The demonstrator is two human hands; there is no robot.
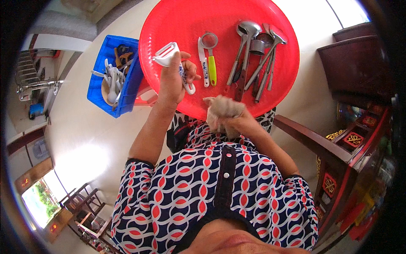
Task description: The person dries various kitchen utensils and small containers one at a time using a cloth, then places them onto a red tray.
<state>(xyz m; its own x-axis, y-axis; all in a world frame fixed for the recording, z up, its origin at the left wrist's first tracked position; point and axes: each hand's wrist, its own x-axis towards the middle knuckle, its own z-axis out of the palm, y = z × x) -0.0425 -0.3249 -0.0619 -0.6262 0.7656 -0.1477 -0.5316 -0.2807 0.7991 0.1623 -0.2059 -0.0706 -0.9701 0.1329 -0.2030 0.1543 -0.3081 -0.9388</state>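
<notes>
My left hand (174,79) grips a peeler (166,54) with a white head and a blue-patterned handle, held over the left side of a round red tray (196,98). A beige cloth (223,111) is bunched in my right hand (236,119) at the tray's near edge; the hand is blurred. Between and beyond the hands, a knife (204,63) with a patterned white handle lies beside a small strainer (210,57) with a green handle. Farther right on the tray lie several metal utensils, among them a ladle (250,28) and a metal cup-shaped scoop (257,47).
A blue plastic basket (127,106) left of the tray holds white spoons (112,79), a wooden bowl (105,90) and brown-handled items (122,57). Dark carved wooden furniture (345,143) stands at the right. A wooden chair (84,200) is at the lower left.
</notes>
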